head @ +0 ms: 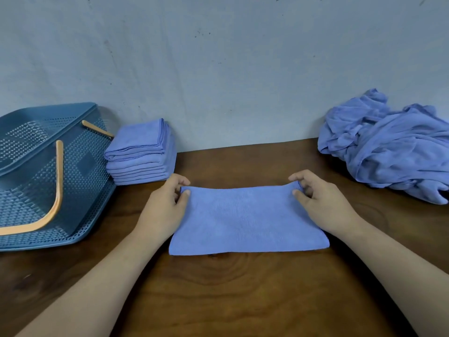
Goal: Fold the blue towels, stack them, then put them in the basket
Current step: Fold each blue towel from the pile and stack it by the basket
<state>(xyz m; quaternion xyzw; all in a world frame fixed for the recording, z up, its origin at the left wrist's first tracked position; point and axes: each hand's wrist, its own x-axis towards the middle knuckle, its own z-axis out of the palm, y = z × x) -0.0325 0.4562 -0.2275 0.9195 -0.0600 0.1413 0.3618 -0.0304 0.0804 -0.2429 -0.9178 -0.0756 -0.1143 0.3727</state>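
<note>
A blue towel (245, 220), folded into a wide rectangle, lies flat on the wooden table (218, 300) in front of me. My left hand (167, 205) pinches its far left corner between thumb and fingers. My right hand (318, 200) pinches the far right corner the same way. A stack of several folded blue towels (142, 154) stands at the back left. Beside that stack, at the far left, sits a blue perforated basket (80, 181) with orange handles. A heap of unfolded blue towels (388, 147) is piled at the back right.
A pale grey wall (218, 69) runs close behind the table's far edge. Bare wood shows between the flat towel and the heap, and along the table's front.
</note>
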